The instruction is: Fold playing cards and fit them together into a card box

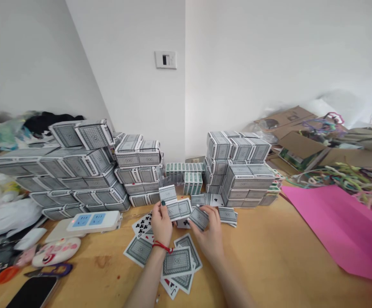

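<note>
My left hand [162, 224], with a red cord at the wrist, is closed on joined playing cards [178, 208], grey-patterned backs up, which look folded into a stepped shape. Close beside it, the fingertips of my right hand [210, 233] pinch another grey-backed playing card [199, 218]; whether it is one card or several I cannot tell. Below my hands, loose playing cards [177, 262] lie fanned on the table, some face up. A ten of clubs [143, 224] shows left of my left hand. A small pile of cards [227, 215] lies right of my right hand.
Stacked blocks of cards stand in a left wall [86, 171] and a right wall [246, 171]. Green card boxes [192, 183] sit between them. A power strip [94, 221], scissors [49, 270] and a phone [33, 293] lie left; pink paper [340, 231] and cardboard boxes [304, 147] are right.
</note>
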Demonstrator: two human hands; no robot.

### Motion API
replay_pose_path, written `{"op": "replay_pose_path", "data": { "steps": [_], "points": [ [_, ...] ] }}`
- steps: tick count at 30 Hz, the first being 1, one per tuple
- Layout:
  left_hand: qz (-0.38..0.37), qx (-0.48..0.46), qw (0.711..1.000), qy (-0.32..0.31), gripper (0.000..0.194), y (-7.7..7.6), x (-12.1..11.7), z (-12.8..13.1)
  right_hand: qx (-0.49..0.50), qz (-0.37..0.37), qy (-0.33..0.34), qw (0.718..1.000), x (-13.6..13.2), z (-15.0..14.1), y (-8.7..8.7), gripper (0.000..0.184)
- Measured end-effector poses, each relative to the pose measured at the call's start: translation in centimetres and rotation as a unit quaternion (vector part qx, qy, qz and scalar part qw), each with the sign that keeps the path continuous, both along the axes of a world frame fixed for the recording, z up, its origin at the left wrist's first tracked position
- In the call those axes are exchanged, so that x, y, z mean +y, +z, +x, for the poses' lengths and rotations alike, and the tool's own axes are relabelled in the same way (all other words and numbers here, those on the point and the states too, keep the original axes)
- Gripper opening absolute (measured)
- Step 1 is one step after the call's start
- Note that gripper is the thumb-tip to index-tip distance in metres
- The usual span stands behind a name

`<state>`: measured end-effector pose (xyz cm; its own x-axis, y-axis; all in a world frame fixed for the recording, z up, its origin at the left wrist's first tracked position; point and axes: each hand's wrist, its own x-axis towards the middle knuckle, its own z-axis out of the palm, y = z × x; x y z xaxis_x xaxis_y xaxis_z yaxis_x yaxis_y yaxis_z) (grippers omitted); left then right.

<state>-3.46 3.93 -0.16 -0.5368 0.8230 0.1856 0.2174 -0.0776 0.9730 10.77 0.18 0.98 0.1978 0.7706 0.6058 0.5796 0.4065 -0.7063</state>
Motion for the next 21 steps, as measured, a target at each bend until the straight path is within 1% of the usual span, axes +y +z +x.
{"op": "replay_pose_path", "data": {
  "steps": [3,7,14,17,21],
  "points": [
    [-0.001,0.002,1.000,0.000,0.039,-0.1,0.0,0.0,0.007,0.004,0.004,1.000,0.1,0.0,-0.2,0.034],
    [-0.002,0.000,1.000,-0.018,0.042,-0.2,0.0,-0.1,0.022,-0.006,0.018,1.000,0.3,0.1,-0.5,0.036],
    [0.024,0.024,0.999,-0.021,0.038,-0.4,0.3,-0.6,0.050,-0.038,0.040,0.997,0.1,0.2,-0.2,0.039],
    [0.016,0.011,0.999,-0.029,0.040,-0.2,0.2,-0.6,0.052,-0.042,0.040,0.997,0.0,0.2,0.0,0.038],
    [-0.020,-0.018,0.997,-0.068,0.048,0.6,-0.1,-0.3,0.052,-0.043,0.042,0.997,0.0,0.2,-0.1,0.038]
  ]
}}
